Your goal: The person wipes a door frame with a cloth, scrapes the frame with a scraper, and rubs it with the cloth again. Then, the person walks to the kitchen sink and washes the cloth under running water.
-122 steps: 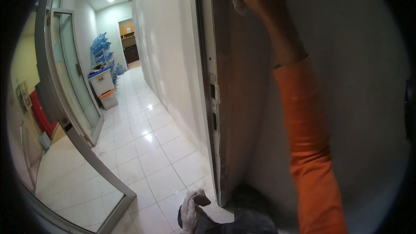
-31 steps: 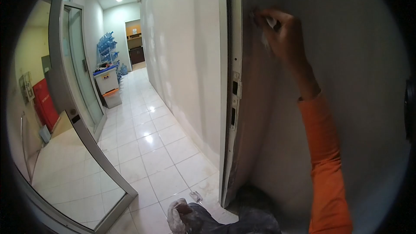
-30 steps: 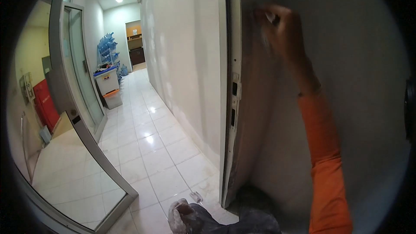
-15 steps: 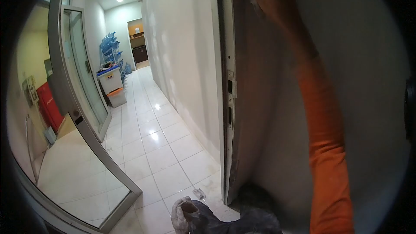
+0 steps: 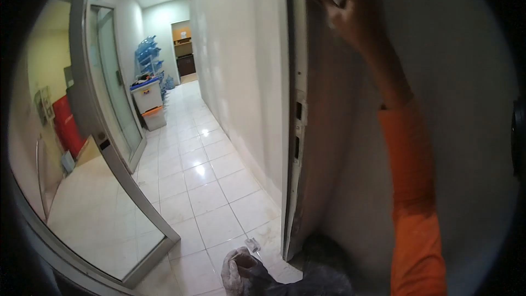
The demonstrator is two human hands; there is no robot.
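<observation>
My right hand (image 5: 350,13), in an orange sleeve, is raised near the top of the metal door-frame edge (image 5: 296,186). Its fingers are bent and pinched together close to the dark grey surface (image 5: 372,148) beside that edge. A small pale patch shows between them, too unclear to name. Two dark lock slots (image 5: 298,111) are cut into the edge below. At the bottom, a pale, dusty, curled shape (image 5: 236,271) lies against dark cloth (image 5: 323,282); whether it is my left hand, I cannot tell.
A glass door (image 5: 109,225) with a metal frame stands at the left. Beyond it runs a tiled corridor (image 5: 203,181) with storage boxes (image 5: 147,98) and stacked blue water bottles (image 5: 148,52). A small clear scrap (image 5: 252,244) lies on the floor.
My right hand has come lower and fully into view, its fingers still pinched. The view has shifted slightly left. The pale shape at the bottom looks more crumpled.
</observation>
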